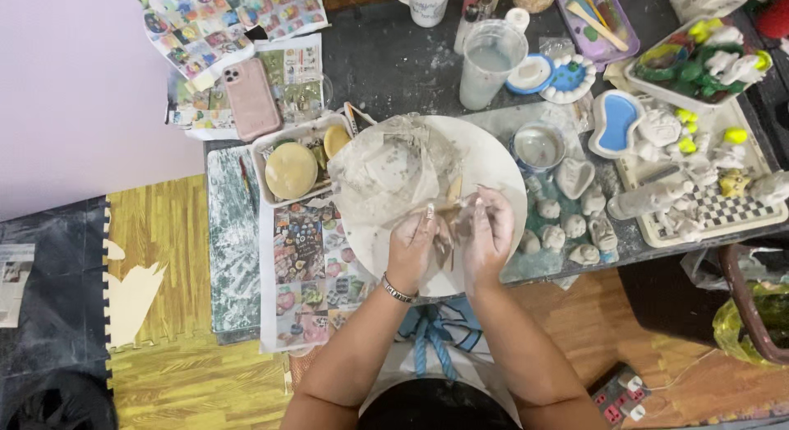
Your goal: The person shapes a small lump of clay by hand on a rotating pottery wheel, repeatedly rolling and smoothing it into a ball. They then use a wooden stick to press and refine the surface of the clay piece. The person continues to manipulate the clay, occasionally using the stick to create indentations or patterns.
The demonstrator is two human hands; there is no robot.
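My left hand [412,248] and my right hand [486,237] meet over the near part of a round white board [493,163] on the table. Both hands are dusted white. Together they pinch a small pale clay piece [448,233] and a thin wooden stick [454,202] that pokes up between the fingers; which hand holds which is unclear. A crumpled clear plastic sheet [390,167] lies on the far left part of the board, covering a pale lump. A bracelet sits on my left wrist.
Small white clay figures [571,220] lie right of the board, with a round tin [538,145] and a clear cup [489,64] behind. A tray of lidded pots [296,163] and a pink phone [251,97] are at left. Painted figures fill trays [699,60] at right.
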